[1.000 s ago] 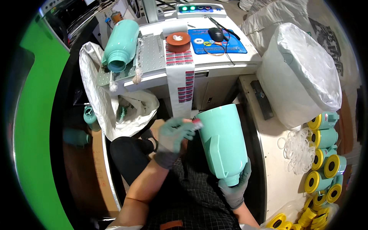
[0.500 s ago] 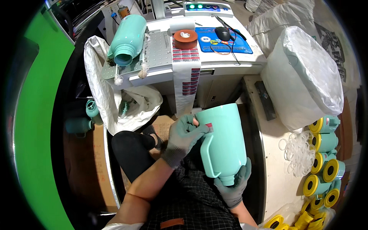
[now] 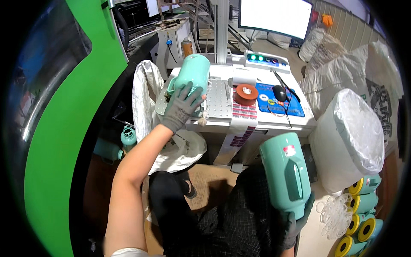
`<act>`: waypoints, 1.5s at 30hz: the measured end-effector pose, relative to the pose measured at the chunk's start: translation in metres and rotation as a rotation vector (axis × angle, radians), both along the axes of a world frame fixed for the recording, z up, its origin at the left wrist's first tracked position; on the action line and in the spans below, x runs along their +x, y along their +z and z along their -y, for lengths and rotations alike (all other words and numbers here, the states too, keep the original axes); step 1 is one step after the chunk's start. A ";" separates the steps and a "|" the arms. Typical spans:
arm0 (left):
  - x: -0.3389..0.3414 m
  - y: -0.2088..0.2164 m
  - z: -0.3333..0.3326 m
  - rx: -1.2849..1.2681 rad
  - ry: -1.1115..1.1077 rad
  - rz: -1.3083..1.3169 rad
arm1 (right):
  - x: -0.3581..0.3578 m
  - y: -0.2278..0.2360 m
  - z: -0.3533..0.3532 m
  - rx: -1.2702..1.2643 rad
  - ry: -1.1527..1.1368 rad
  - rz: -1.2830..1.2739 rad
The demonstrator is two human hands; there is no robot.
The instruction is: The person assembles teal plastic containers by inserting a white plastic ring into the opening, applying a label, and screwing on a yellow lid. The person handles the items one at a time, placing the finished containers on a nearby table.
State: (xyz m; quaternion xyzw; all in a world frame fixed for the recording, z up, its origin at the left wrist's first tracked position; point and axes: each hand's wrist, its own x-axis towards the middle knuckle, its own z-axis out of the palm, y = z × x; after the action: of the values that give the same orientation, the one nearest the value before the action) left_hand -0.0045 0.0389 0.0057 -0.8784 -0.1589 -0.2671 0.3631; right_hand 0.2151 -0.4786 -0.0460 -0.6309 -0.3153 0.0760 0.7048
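My right hand (image 3: pixel 295 222) holds a teal handled jug body (image 3: pixel 278 171) by its narrow neck at the lower right, its wide end up and its handle facing me. A small red-and-white sticker (image 3: pixel 289 150) lies on its wall above the handle. My left hand (image 3: pixel 183 107), in a grey glove like the right, reaches to a second teal jug body (image 3: pixel 193 70) lying on a perforated metal plate (image 3: pixel 219 96). Its fingers close over the neck end and hide the mouth.
A brown tape roll (image 3: pixel 246 94) sits on a strip of labels (image 3: pixel 242 124) hanging off the bench. Right of it are a mouse (image 3: pixel 279 93) and a blue pad (image 3: pixel 295 109). A white sack (image 3: pixel 143 94), a lined bin (image 3: pixel 338 145), white rings (image 3: pixel 336 218) and yellow-rimmed jugs (image 3: pixel 364 203) surround me.
My left hand has left the sticker on the held jug and moved up to the jug on the plate. My right hand has carried its jug rightward and turned it. The view has tilted up.
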 end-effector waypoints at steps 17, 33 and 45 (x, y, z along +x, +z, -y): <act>-0.103 -0.036 0.320 -1.443 -0.214 0.736 | -0.055 0.093 -0.368 -0.040 -0.023 1.300; -0.114 -0.057 0.318 -1.979 -0.395 0.874 | -0.111 0.045 -0.467 -0.246 -0.053 1.373; -0.104 -0.064 0.291 -1.875 -0.288 0.537 | 0.035 -0.037 0.006 -0.510 -0.283 0.765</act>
State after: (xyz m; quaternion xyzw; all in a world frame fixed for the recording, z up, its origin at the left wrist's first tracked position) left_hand -0.1084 -0.2523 -0.0585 -0.7316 -0.2752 -0.2653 -0.5645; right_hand 0.2500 -0.4842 -0.0826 -0.8031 -0.4343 -0.1833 0.3645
